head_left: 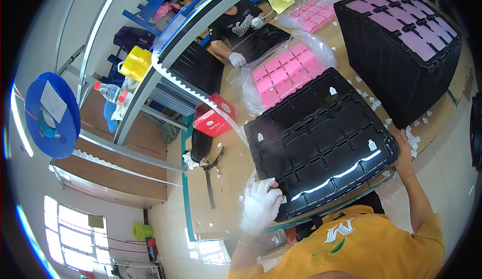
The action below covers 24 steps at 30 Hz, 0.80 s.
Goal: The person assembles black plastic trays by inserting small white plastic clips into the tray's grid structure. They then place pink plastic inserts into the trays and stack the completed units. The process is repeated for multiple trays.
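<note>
A black plastic tray [321, 148] with cross-shaped ridges lies tilted on the table in front of me. Small white stickers [371, 145] are on its glossy surface. At its near left corner, my left hand [261, 206], in a white glove, is closed with curled fingers; a bit of white sticker [284, 198] shows at the fingertips. Beside that hand hangs the end of a long white sticker strip [221, 110], running down from the overhead frame. My bare right hand [403, 151] grips the tray's right edge, the fingers partly hidden beneath it.
A tall stack of black trays [396, 53] with pink-purple inserts stands at right, white scraps [412, 138] beside it. Behind lie pink sheets [288, 70] in clear plastic. A red box [215, 116] and a blue reel [52, 116] are left. Across the table, a gloved co-worker [243, 25] handles another black tray.
</note>
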Tool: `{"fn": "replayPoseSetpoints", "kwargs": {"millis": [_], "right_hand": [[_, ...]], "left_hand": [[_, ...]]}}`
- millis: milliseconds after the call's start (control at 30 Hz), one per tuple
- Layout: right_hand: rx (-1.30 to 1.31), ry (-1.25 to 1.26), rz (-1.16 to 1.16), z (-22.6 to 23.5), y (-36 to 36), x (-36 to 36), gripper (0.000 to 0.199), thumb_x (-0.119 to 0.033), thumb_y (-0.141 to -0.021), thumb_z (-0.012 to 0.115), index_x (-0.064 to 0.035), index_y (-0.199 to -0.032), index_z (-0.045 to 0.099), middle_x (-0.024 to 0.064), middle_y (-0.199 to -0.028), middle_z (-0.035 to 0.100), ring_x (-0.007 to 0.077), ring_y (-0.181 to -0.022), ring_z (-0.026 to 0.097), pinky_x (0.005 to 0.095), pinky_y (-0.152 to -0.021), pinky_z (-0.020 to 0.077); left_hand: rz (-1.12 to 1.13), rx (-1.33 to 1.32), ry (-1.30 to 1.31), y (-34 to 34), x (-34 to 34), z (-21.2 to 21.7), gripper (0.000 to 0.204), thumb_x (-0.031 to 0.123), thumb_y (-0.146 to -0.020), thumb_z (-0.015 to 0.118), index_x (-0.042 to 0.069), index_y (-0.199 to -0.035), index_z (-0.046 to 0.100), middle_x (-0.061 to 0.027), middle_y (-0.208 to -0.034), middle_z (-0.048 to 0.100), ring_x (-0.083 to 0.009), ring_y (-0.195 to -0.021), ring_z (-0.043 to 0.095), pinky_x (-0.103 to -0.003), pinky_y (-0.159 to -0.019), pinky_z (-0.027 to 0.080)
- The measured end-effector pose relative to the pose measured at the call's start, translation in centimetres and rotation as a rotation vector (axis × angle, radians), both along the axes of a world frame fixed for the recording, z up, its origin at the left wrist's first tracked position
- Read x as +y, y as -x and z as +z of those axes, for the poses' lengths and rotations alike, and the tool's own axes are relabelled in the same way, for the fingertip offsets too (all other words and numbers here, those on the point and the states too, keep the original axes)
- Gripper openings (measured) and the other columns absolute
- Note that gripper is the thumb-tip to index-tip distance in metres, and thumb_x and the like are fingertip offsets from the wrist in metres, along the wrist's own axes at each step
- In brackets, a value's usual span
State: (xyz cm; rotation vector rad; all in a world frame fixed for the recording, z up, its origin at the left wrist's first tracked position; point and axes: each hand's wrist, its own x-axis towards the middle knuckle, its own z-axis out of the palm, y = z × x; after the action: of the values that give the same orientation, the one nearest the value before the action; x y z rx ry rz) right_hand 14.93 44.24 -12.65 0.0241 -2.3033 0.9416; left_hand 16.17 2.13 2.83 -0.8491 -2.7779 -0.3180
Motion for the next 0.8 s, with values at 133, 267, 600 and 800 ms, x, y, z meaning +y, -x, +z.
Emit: {"fn": "replayPoseSetpoints", "kwargs": {"millis": [133, 267, 600, 800], "right_hand": [[0.015, -0.003, -0.002, 0.9, -0.1, -0.3, 0.033, 0.005, -0.077, 0.059, -0.0011, -0.110, 0.062, 0.0141, -0.095, 0.059, 0.0299, -0.090, 0.062, 0.0343, -0.081, 0.0503], [0.007, 0.019, 0.004, -0.1, -0.2, 0.0, 0.032, 0.005, -0.079, 0.057, -0.0009, -0.110, 0.062, 0.0143, -0.095, 0.058, 0.0310, -0.089, 0.061, 0.0346, -0.080, 0.0495], [-0.037, 0.058, 0.010, 0.5, -0.3, 0.0, 0.031, 0.006, -0.079, 0.057, -0.0004, -0.110, 0.060, 0.0153, -0.096, 0.058, 0.0317, -0.090, 0.061, 0.0343, -0.080, 0.0498], [-0.005, 0.057, 0.031, 0.6, -0.2, -0.1, 0.030, 0.006, -0.081, 0.057, -0.0002, -0.110, 0.060, 0.0146, -0.097, 0.058, 0.0313, -0.090, 0.062, 0.0338, -0.080, 0.0500]], "left_hand": [[-0.019, 0.020, -0.009, -0.2, 0.1, -0.6, 0.012, 0.008, -0.072, 0.072, 0.010, -0.081, 0.064, -0.0054, -0.103, 0.060, -0.0255, -0.099, 0.058, -0.046, -0.091, 0.041], [-0.028, 0.000, -0.053, -0.2, 0.0, -0.9, 0.018, 0.006, -0.073, 0.071, 0.009, -0.087, 0.061, -0.0071, -0.104, 0.060, -0.0281, -0.099, 0.058, -0.046, -0.087, 0.043], [0.009, 0.053, -0.057, 0.0, 0.3, -1.4, 0.012, 0.007, -0.068, 0.071, 0.009, -0.076, 0.063, -0.0112, -0.103, 0.062, -0.0332, -0.098, 0.057, -0.044, -0.081, 0.044], [0.017, 0.051, -0.008, -0.5, 0.4, -0.6, 0.020, 0.003, -0.073, 0.071, 0.006, -0.088, 0.058, -0.0104, -0.104, 0.062, -0.0306, -0.099, 0.059, -0.046, -0.089, 0.045]]}}
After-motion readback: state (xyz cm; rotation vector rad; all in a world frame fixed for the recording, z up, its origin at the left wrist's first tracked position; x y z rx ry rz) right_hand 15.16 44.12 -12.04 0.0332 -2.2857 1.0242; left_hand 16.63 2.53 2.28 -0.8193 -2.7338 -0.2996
